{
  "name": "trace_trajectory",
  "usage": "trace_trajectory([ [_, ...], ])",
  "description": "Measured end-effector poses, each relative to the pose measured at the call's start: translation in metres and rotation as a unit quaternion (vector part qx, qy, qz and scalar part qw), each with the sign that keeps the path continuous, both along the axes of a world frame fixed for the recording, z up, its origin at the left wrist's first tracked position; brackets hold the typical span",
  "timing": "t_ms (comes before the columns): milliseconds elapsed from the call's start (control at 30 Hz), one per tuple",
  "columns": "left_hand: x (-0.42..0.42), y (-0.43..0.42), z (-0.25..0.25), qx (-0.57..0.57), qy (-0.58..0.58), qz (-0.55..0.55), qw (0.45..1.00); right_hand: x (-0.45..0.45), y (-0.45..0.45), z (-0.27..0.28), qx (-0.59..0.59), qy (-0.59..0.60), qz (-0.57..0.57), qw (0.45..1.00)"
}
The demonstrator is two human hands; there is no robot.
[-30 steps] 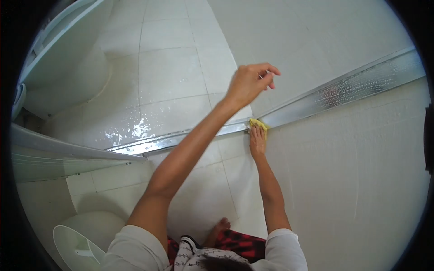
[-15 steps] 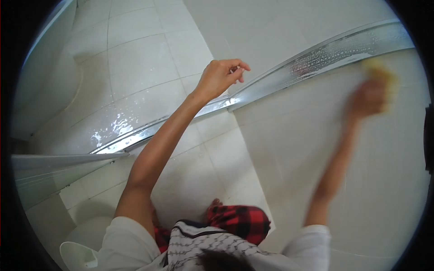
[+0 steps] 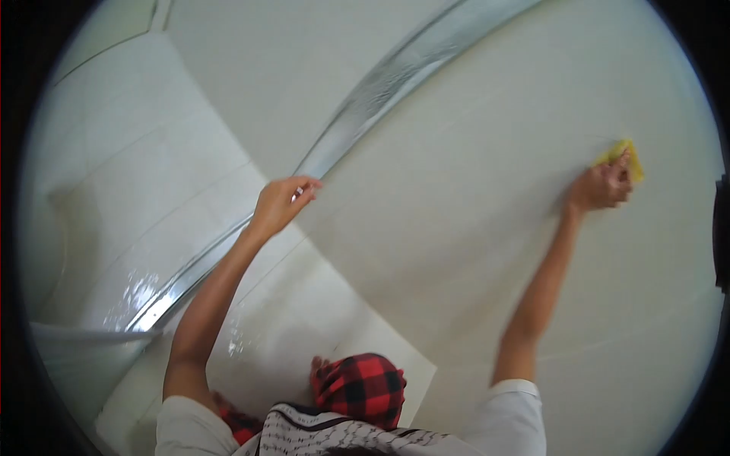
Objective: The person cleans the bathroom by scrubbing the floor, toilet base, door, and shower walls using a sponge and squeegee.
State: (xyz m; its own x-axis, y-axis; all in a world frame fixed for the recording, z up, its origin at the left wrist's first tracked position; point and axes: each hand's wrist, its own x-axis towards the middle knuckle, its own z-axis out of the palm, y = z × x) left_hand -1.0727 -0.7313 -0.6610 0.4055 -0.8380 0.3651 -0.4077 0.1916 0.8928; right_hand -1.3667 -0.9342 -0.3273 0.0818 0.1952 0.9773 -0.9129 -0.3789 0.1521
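My right hand (image 3: 603, 185) is wrapped round a yellow cloth or sponge (image 3: 635, 163) and presses it to the pale wall (image 3: 487, 228) at the right. My left hand (image 3: 283, 204) hangs near the metal strip (image 3: 334, 137) that runs up the wall, its fingers loosely curled with nothing seen between them. Whether it touches the strip I cannot tell. Water drops show on the strip's clear part above my left hand.
A metal floor track (image 3: 190, 277) crosses the wet tiled floor (image 3: 114, 251) at the left. Near the lower left stands a translucent panel (image 3: 87, 357). My knee in red and black checked cloth (image 3: 365, 387) is bent below, close to the wall's foot.
My right hand has carried the yellow cloth or sponge from the strip's lower end to the wall at the right. The view has turned right, and my left hand stays raised, curled as before.
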Motion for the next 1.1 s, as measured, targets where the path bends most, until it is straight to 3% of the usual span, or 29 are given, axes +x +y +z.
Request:
trace_trajectory([
  [33,-0.011,-0.007,0.000,-0.039,-0.056,0.001,0.998,0.021,0.018,0.011,0.063,-0.151,0.038,0.986],
  [67,-0.022,-0.018,-0.002,-0.079,-0.112,0.001,0.991,0.041,-0.003,-0.017,0.026,-0.073,-0.008,0.997],
  [100,-0.032,-0.025,0.002,-0.105,-0.120,-0.012,0.987,0.072,-0.013,-0.039,-0.133,0.150,-0.036,0.979],
  [167,-0.056,-0.033,0.000,-0.117,-0.201,-0.006,0.973,0.079,0.007,-0.063,-0.068,0.391,0.001,0.918],
  [233,-0.065,-0.036,-0.009,-0.086,-0.229,0.022,0.969,0.031,0.015,-0.023,-0.037,0.433,-0.020,0.901],
  [300,-0.059,-0.044,-0.015,-0.050,-0.263,0.057,0.962,-0.051,0.022,0.060,-0.021,0.295,-0.029,0.955],
  [333,-0.055,-0.044,-0.014,-0.023,-0.255,0.067,0.964,-0.100,0.023,0.098,0.049,0.158,0.065,0.984],
  [367,-0.052,-0.047,-0.012,0.002,-0.243,0.081,0.967,-0.141,0.029,0.127,0.156,-0.033,0.326,0.932],
  [400,-0.047,-0.054,-0.016,-0.006,-0.241,0.076,0.968,-0.167,0.039,0.142,0.162,-0.140,0.428,0.878],
  [467,-0.040,-0.071,-0.026,-0.155,-0.172,0.040,0.972,-0.172,0.046,0.131,0.119,-0.098,0.300,0.941],
  [533,-0.043,-0.086,-0.021,-0.159,-0.142,0.079,0.974,-0.147,0.027,0.107,0.034,-0.008,0.049,0.998],
  [567,-0.044,-0.100,-0.021,-0.161,-0.126,0.171,0.964,-0.132,0.019,0.093,-0.009,0.037,-0.086,0.996],
  [633,-0.059,-0.117,0.001,-0.199,-0.100,0.342,0.913,-0.057,0.018,0.061,-0.148,0.139,-0.153,0.967],
  [700,-0.062,-0.142,0.007,-0.169,-0.083,0.395,0.899,0.009,-0.001,0.038,-0.001,0.257,-0.122,0.959],
  [733,-0.063,-0.154,0.006,-0.142,-0.052,0.454,0.878,0.033,0.021,0.045,-0.036,0.387,0.044,0.920],
  [767,-0.060,-0.158,0.003,-0.149,-0.056,0.451,0.878,0.028,0.020,0.069,-0.040,0.381,0.040,0.923],
  [867,-0.053,-0.154,-0.007,-0.175,-0.069,0.449,0.874,-0.046,-0.004,0.184,-0.086,0.325,-0.262,0.905],
  [933,-0.041,-0.128,0.002,-0.138,-0.117,0.379,0.907,-0.151,0.007,0.226,-0.059,0.221,-0.069,0.971],
  [967,-0.035,-0.122,0.003,-0.131,-0.107,0.336,0.927,-0.223,-0.007,0.224,0.012,0.094,-0.062,0.994],
  [1000,-0.032,-0.118,0.005,-0.128,-0.108,0.342,0.925,-0.255,0.013,0.186,-0.067,0.025,-0.196,0.978],
  [1033,-0.032,-0.114,0.006,-0.107,-0.140,0.340,0.924,-0.269,0.014,0.130,-0.121,-0.004,-0.251,0.961],
  [1067,-0.034,-0.115,0.008,-0.087,-0.166,0.340,0.921,-0.236,0.036,0.071,0.005,-0.040,-0.225,0.974],
  [1100,-0.036,-0.119,0.003,-0.076,-0.177,0.351,0.916,-0.203,0.036,0.024,0.031,0.045,-0.188,0.981],
])
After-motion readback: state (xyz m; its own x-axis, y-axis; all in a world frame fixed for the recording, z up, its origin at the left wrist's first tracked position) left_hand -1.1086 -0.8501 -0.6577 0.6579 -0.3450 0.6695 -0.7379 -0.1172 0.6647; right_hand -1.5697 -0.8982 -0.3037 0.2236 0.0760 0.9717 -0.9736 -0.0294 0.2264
